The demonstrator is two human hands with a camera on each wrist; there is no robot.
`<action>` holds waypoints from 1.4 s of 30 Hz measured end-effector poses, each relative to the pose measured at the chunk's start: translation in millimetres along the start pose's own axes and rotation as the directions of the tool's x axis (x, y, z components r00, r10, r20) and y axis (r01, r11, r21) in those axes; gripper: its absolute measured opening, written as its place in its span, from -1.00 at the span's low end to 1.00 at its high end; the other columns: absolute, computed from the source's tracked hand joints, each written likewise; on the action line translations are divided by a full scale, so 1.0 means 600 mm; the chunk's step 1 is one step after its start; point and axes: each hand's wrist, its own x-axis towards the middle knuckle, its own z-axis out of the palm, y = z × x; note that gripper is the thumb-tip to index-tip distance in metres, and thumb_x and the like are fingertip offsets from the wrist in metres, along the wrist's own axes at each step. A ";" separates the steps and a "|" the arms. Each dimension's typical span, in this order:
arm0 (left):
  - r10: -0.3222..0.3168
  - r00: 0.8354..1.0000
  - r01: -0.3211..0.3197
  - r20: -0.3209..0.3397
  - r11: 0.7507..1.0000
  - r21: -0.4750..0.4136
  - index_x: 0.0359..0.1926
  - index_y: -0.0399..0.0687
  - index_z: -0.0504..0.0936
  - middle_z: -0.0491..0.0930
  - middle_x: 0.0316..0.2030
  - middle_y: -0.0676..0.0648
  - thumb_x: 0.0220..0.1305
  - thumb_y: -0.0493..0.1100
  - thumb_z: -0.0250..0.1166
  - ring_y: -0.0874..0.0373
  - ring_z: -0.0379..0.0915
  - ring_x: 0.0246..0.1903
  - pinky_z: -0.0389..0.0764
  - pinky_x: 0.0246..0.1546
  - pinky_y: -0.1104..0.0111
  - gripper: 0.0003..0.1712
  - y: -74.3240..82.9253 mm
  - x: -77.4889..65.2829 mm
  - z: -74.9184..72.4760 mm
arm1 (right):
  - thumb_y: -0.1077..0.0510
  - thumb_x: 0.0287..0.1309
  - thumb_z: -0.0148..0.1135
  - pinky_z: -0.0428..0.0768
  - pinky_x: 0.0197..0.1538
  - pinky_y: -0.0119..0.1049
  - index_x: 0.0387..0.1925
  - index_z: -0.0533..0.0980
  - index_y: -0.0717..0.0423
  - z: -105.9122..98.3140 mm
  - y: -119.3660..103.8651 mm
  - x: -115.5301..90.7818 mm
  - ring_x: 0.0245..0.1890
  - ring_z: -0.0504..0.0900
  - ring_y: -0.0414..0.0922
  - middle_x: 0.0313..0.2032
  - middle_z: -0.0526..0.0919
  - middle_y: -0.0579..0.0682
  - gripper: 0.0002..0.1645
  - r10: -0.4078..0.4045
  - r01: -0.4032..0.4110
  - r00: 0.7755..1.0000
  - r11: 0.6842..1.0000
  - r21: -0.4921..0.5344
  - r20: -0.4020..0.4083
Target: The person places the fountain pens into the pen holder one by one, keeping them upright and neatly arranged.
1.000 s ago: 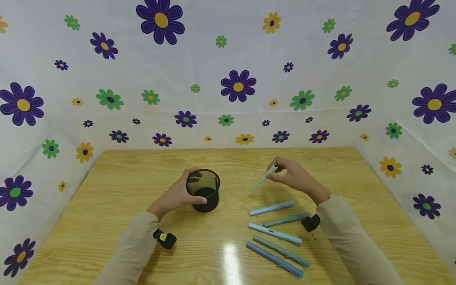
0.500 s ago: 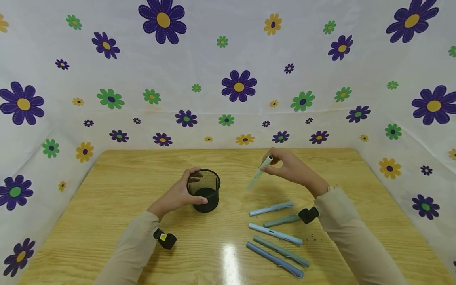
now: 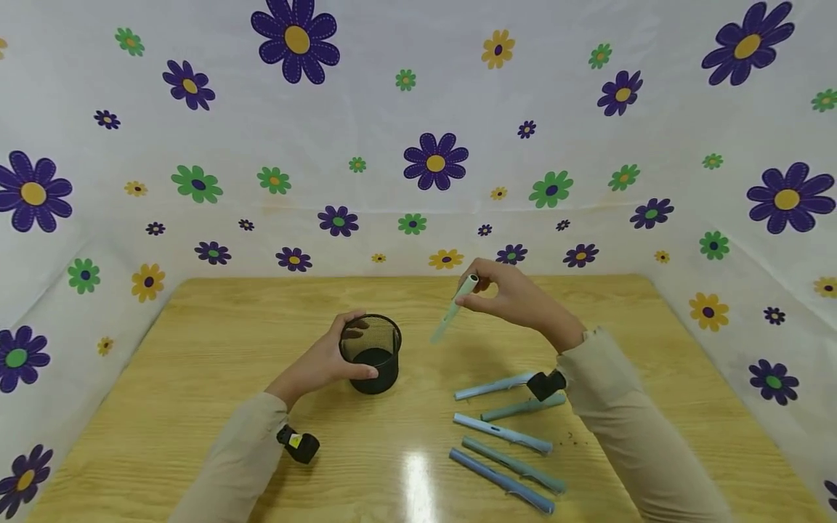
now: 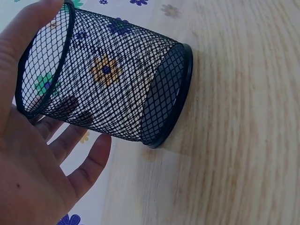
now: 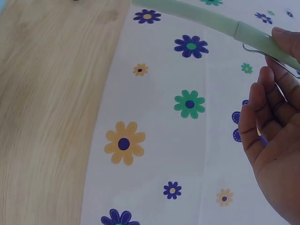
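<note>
A black mesh pen holder (image 3: 381,379) stands upright on the wooden table, left of the middle. My left hand (image 3: 318,368) grips its side, with the thumb at the front and fingers around the back. The left wrist view shows the mesh wall of the holder (image 4: 112,75), and no pens show inside. Above the table, to the right of the holder, my right hand (image 3: 519,296) pinches a pale green pen (image 3: 451,312) near its upper end. That pen slants down to the left, its lower end apart from the holder. Its metal clip shows along the pen (image 5: 201,16) in the right wrist view.
Several pens lie in a loose row on the table below my right hand, among them a light blue pen (image 3: 502,433), a green pen (image 3: 513,465) and a darker blue pen (image 3: 500,481). A flower-printed cloth (image 3: 366,109) hangs behind the table (image 3: 261,312) and along both sides.
My right hand has moved left and farther back with the pale green pen, nearer the holder, and the pen has become steeper. My left hand and the holder stay in place.
</note>
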 end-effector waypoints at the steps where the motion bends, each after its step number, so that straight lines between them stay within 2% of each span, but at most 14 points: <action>1: 0.000 1.000 0.000 -0.004 1.000 0.007 0.46 0.07 -0.04 0.18 0.38 -0.15 0.00 0.02 0.51 -0.18 0.09 0.39 0.28 0.27 -0.11 0.15 0.000 -0.001 -0.001 | 0.17 0.17 0.32 0.53 -0.09 -0.16 -0.23 0.53 0.11 0.001 -0.003 0.002 -0.26 0.52 -0.13 -0.26 0.59 -0.01 -0.84 -0.009 0.009 1.000 1.000 0.010 -0.006; 5: 0.000 1.000 0.000 -0.010 1.000 0.006 0.47 0.02 -0.05 0.18 0.37 -0.16 -0.01 0.03 0.52 -0.19 0.09 0.38 0.30 0.26 -0.11 0.17 0.001 -0.002 -0.002 | 0.18 0.16 0.33 0.53 -0.08 -0.18 -0.24 0.54 0.09 0.004 -0.012 0.009 -0.26 0.53 -0.13 -0.26 0.59 -0.03 -0.85 -0.029 0.030 0.999 0.999 0.034 -0.025; 15: -0.003 1.000 0.003 0.000 1.000 -0.020 0.47 0.04 -0.05 0.17 0.37 -0.15 -0.02 0.02 0.53 -0.19 0.08 0.39 0.30 0.26 -0.11 0.17 0.001 -0.003 0.005 | 0.18 0.17 0.32 0.52 -0.05 -0.15 -0.22 0.54 0.13 0.014 -0.035 0.025 -0.24 0.51 -0.11 -0.25 0.58 0.01 -0.84 -0.043 0.043 0.999 0.998 0.055 -0.003; 24: -0.009 1.000 0.009 -0.007 1.000 0.009 0.47 0.02 -0.06 0.18 0.37 -0.15 -0.03 0.05 0.53 -0.17 0.10 0.39 0.23 0.31 -0.10 0.20 -0.002 -0.002 0.005 | 0.20 0.16 0.32 0.48 -0.08 -0.16 -0.22 0.54 0.16 0.030 -0.050 0.045 -0.26 0.47 -0.10 -0.28 0.55 0.03 -0.83 -0.084 0.083 0.996 0.994 0.071 0.008; 34: -0.017 1.000 0.017 -0.005 1.000 0.002 0.47 -0.01 -0.06 0.18 0.38 -0.16 -0.05 0.06 0.54 -0.19 0.09 0.39 0.20 0.32 -0.12 0.22 -0.001 -0.001 0.001 | 0.21 0.17 0.31 0.41 -0.11 -0.22 -0.24 0.53 0.18 0.047 -0.054 0.061 -0.25 0.43 0.12 -0.33 0.49 0.02 -0.84 -0.106 0.103 0.994 0.991 0.089 0.029; 42: -0.012 1.000 0.012 -0.005 1.000 0.004 0.45 0.00 -0.05 0.19 0.37 -0.17 -0.05 0.05 0.54 -0.21 0.10 0.39 0.21 0.32 -0.12 0.20 -0.001 -0.001 0.001 | 0.19 0.16 0.32 0.43 -0.13 -0.21 -0.24 0.51 0.14 0.065 -0.046 0.069 -0.26 0.45 0.06 -0.34 0.51 -0.01 -0.83 -0.122 0.115 0.991 0.989 0.097 0.062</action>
